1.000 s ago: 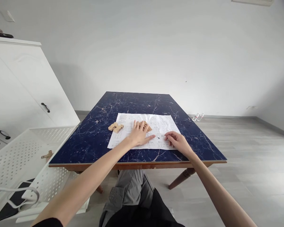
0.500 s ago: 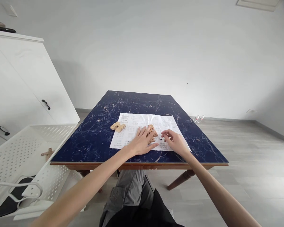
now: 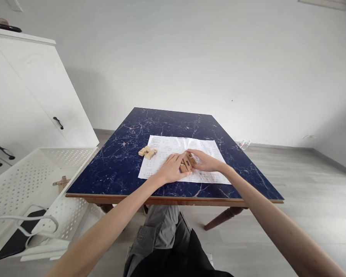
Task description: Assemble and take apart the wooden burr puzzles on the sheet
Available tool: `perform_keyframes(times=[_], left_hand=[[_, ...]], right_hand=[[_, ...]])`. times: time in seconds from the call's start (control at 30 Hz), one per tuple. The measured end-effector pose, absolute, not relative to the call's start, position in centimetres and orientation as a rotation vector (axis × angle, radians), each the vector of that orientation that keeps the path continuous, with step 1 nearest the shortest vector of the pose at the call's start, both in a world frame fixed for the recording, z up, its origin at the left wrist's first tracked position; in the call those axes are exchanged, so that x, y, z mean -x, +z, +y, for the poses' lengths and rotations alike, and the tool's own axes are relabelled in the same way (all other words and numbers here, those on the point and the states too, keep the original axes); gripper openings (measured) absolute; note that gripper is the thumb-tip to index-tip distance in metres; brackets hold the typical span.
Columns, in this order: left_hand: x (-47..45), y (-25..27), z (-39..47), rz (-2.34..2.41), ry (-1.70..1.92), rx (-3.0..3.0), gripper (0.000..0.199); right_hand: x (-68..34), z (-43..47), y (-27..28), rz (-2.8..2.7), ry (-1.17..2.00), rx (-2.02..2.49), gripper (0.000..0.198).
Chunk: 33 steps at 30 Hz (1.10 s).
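- The brown wooden pieces (image 3: 187, 163) lie together on the right half of a printed white sheet (image 3: 148, 169), between the two hands.
- The left hand (image 3: 170, 169) rests at their left side, fingers reaching toward their far edge and thumb along the near edge.
- The right hand (image 3: 207, 161) sits at their right side, its fingers bent toward the far end of the pieces.
- Both hands appear to touch the pieces, but these are small and partly covered, so I cannot tell whether either grip is closed on them or only lies against them.
- A cluster of paler wooden blocks (image 3: 148, 153) stands to the left, partly over the sheet's left edge, well apart from the hands.
- The sheet lies flat on the near part of the dark blue, marble-patterned table (image 3: 173, 123).
- Left of the table, a white perforated bin (image 3: 20, 184) stands before a white cabinet (image 3: 31, 92).
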<state>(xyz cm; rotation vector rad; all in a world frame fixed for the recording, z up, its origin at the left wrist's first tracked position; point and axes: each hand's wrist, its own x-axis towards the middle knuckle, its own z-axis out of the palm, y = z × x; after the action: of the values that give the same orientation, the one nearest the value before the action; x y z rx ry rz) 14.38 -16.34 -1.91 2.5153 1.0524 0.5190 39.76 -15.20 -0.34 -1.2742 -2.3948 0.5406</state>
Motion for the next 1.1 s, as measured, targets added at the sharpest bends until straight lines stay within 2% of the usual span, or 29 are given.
perform_keyframes(times=[0.23, 0.57, 0.83, 1.1], left_hand=[[-13.7, -1.8, -16.6, 1.024, 0.533, -2.516, 0.089], [-11.2, -1.1, -17.7, 0.976, 0.492, -2.495, 0.091], [-11.3, -1.2, -18.2, 0.983, 0.525, -2.488, 0.090], [-11.0, -1.2, -18.6, 1.061, 0.523, -2.448, 0.094]], right_hand=[[-40.1, -16.0, 0.7, -2.471, 0.558, 1.274, 0.073], [-39.7, -19.7, 1.1, -2.450, 0.570, 1.285, 0.081], [-37.8, -22.2, 0.0, -2.150, 0.374, 1.598, 0.055], [-36.8, -22.9, -1.5, -2.066, 0.402, 1.685, 0.035]])
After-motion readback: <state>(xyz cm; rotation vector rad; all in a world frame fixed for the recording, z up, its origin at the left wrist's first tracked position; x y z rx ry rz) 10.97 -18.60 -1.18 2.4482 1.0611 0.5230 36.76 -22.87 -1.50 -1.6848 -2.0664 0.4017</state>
